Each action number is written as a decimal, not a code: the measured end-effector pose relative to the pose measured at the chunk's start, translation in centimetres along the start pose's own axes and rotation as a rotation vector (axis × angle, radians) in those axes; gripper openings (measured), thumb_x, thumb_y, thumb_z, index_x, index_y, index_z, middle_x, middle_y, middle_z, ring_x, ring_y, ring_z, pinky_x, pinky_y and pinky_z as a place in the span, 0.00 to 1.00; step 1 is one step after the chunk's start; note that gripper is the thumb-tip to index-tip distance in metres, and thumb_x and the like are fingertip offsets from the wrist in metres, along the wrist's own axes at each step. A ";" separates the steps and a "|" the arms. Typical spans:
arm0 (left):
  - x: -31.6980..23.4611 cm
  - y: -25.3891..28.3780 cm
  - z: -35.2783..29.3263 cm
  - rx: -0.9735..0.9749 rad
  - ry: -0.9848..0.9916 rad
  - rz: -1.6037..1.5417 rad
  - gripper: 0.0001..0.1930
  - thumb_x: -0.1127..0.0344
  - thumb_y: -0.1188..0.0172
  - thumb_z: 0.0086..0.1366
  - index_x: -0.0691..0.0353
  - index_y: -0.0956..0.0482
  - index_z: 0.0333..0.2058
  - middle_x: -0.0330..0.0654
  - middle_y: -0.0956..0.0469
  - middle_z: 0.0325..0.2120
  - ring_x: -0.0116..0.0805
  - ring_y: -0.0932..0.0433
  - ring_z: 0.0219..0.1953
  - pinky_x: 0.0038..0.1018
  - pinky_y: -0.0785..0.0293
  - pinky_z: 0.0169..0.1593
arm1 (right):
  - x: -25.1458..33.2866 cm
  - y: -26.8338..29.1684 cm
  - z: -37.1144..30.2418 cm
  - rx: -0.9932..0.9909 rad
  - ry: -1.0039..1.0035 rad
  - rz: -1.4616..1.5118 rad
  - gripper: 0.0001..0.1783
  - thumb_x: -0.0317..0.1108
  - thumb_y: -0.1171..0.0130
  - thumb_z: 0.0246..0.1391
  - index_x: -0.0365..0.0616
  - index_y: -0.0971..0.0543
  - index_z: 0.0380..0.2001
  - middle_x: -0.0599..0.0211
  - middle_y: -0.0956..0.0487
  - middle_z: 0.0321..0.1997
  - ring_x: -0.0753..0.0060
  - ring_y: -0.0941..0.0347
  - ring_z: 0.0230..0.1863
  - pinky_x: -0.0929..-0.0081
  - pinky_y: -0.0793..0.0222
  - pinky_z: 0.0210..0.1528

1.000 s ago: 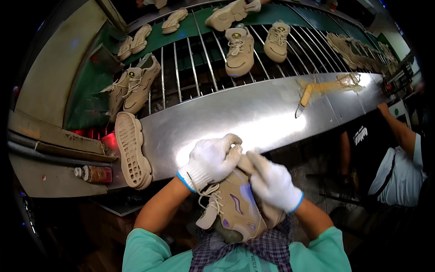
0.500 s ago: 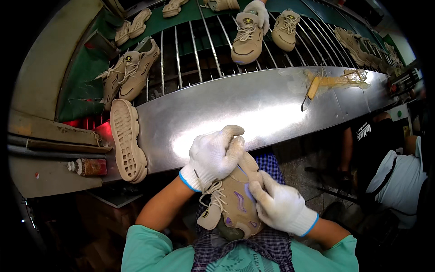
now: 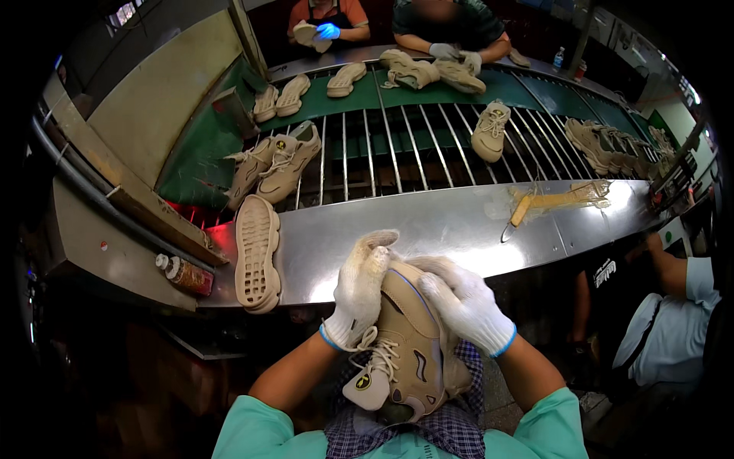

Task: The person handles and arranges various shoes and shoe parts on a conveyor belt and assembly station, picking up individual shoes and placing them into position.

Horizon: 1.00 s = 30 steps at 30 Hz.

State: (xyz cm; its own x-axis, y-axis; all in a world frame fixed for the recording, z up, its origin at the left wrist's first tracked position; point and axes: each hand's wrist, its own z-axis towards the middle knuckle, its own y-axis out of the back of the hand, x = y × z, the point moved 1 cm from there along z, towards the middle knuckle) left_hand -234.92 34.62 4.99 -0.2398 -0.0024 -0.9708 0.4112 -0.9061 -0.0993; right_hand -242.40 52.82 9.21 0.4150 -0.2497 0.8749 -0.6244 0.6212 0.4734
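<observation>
Both gloved hands, left hand (image 3: 359, 291) and right hand (image 3: 466, 306), clamp the tan sneaker (image 3: 409, 348); laces look threaded, work seemingly unfinished, sneaker not yet on the desk (image 3: 428, 229).

The view now tilts farther up than a second ago, so the far edge of the conveyor comes in, with two people across it, one holding a sole in a blue-gloved hand (image 3: 327, 31). The left hand (image 3: 358, 287), which earlier curled over the toe of the beige sneaker (image 3: 409, 344), now lies stretched along its left side with the fingers reaching past the toe. The right hand (image 3: 462, 304) has climbed from the sneaker's side up onto its toe end. On the rollers, the lone sneaker (image 3: 489, 130) rides farther right than before, and its former neighbour is gone.
</observation>
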 end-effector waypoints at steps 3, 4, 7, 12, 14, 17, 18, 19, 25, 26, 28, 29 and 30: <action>-2.0 -0.5 -0.6 -0.006 0.055 -0.095 0.21 0.67 0.47 0.77 0.74 0.28 0.62 0.47 0.20 0.47 0.30 0.22 0.49 0.27 0.25 0.58 | 0.1 -0.2 -0.2 0.002 0.043 0.145 0.23 0.39 0.46 0.73 0.35 0.21 0.62 0.43 0.17 0.59 0.49 0.17 0.59 0.62 0.24 0.65; -2.4 -0.6 -0.9 -0.010 0.076 -0.103 0.21 0.68 0.46 0.76 0.74 0.28 0.62 0.47 0.20 0.47 0.30 0.22 0.49 0.27 0.25 0.58 | -0.4 -0.3 -0.6 -0.003 0.073 0.149 0.23 0.39 0.46 0.73 0.34 0.22 0.63 0.42 0.17 0.59 0.48 0.17 0.58 0.62 0.23 0.64; -2.6 -0.6 -1.1 0.049 0.170 -0.040 0.23 0.69 0.40 0.73 0.74 0.28 0.62 0.47 0.20 0.48 0.29 0.22 0.49 0.27 0.24 0.58 | -1.3 -1.0 -1.8 -0.024 0.129 0.108 0.25 0.39 0.46 0.73 0.34 0.24 0.64 0.41 0.17 0.58 0.45 0.16 0.56 0.60 0.21 0.60; -2.1 -0.7 -1.6 0.073 0.286 -0.009 0.24 0.71 0.39 0.70 0.71 0.27 0.62 0.43 0.22 0.46 0.28 0.22 0.47 0.26 0.25 0.57 | -0.3 -1.9 -4.0 -0.019 0.029 -0.246 0.27 0.38 0.45 0.72 0.35 0.31 0.69 0.38 0.19 0.56 0.36 0.16 0.52 0.53 0.17 0.54; -2.0 -0.3 -1.6 0.065 0.312 -0.017 0.24 0.71 0.38 0.70 0.71 0.26 0.63 0.43 0.22 0.46 0.28 0.22 0.48 0.26 0.24 0.58 | 0.0 -2.2 -4.4 -0.037 0.089 -0.275 0.27 0.37 0.46 0.72 0.36 0.31 0.69 0.37 0.20 0.55 0.34 0.17 0.50 0.51 0.17 0.53; -2.1 0.5 -1.4 0.048 0.280 -0.074 0.23 0.72 0.39 0.70 0.69 0.26 0.62 0.42 0.22 0.46 0.27 0.22 0.47 0.25 0.25 0.57 | -1.0 -1.6 -4.0 -0.039 0.168 -0.088 0.28 0.40 0.47 0.73 0.36 0.31 0.69 0.36 0.19 0.55 0.36 0.16 0.51 0.53 0.17 0.54; -2.5 0.9 -1.4 0.045 0.265 -0.107 0.23 0.73 0.40 0.69 0.69 0.26 0.62 0.43 0.22 0.46 0.28 0.22 0.48 0.26 0.24 0.57 | -1.1 -1.6 -4.4 -0.043 0.144 -0.061 0.27 0.40 0.47 0.74 0.36 0.31 0.69 0.36 0.19 0.55 0.37 0.16 0.51 0.53 0.18 0.55; -3.3 0.8 -1.5 0.042 0.251 -0.144 0.22 0.73 0.40 0.69 0.69 0.26 0.61 0.43 0.22 0.47 0.29 0.22 0.48 0.27 0.24 0.57 | -1.0 -1.6 -5.0 -0.045 0.118 -0.038 0.27 0.40 0.47 0.74 0.36 0.31 0.69 0.35 0.19 0.54 0.38 0.16 0.52 0.54 0.18 0.55; -5.1 0.1 -1.3 0.056 0.206 -0.151 0.22 0.74 0.47 0.67 0.69 0.25 0.60 0.46 0.22 0.48 0.32 0.22 0.50 0.30 0.25 0.59 | 1.4 -0.1 -3.8 0.016 0.104 -0.337 0.25 0.45 0.47 0.75 0.35 0.29 0.61 0.40 0.15 0.39 0.39 0.16 0.27 0.49 0.19 0.31; -5.3 -0.1 -1.4 0.063 0.203 -0.149 0.22 0.74 0.48 0.67 0.68 0.25 0.60 0.46 0.22 0.48 0.32 0.22 0.49 0.30 0.25 0.60 | 2.3 0.8 -2.8 0.130 0.014 -0.415 0.24 0.47 0.49 0.75 0.35 0.27 0.57 0.41 0.16 0.38 0.41 0.16 0.30 0.50 0.19 0.34; -5.2 -0.4 -1.3 0.033 0.184 -0.180 0.23 0.76 0.50 0.66 0.68 0.25 0.59 0.46 0.22 0.47 0.32 0.23 0.49 0.31 0.25 0.60 | 3.6 2.2 -0.3 0.259 0.038 -0.434 0.26 0.51 0.50 0.76 0.35 0.25 0.52 0.42 0.16 0.36 0.43 0.16 0.34 0.52 0.19 0.37; -5.1 -0.7 -1.1 0.021 0.175 -0.195 0.23 0.76 0.51 0.65 0.68 0.25 0.59 0.46 0.22 0.46 0.32 0.23 0.49 0.31 0.25 0.60 | 4.0 2.9 0.8 0.327 0.037 -0.466 0.28 0.54 0.51 0.75 0.36 0.23 0.49 0.43 0.16 0.37 0.43 0.16 0.37 0.52 0.20 0.41; -5.2 -1.0 -1.1 0.006 0.193 -0.241 0.23 0.77 0.52 0.65 0.68 0.25 0.59 0.46 0.22 0.46 0.33 0.23 0.49 0.31 0.25 0.61 | 3.7 3.3 1.8 0.392 0.042 -0.388 0.28 0.55 0.51 0.76 0.35 0.24 0.49 0.42 0.16 0.41 0.41 0.16 0.39 0.51 0.20 0.44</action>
State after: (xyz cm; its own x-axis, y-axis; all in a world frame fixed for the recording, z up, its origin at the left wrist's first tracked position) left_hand -233.07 36.01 9.93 -0.1582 0.2928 -0.9430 0.3573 -0.8733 -0.3311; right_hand -244.08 52.60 14.15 0.6846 -0.3703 0.6278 -0.6167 0.1649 0.7698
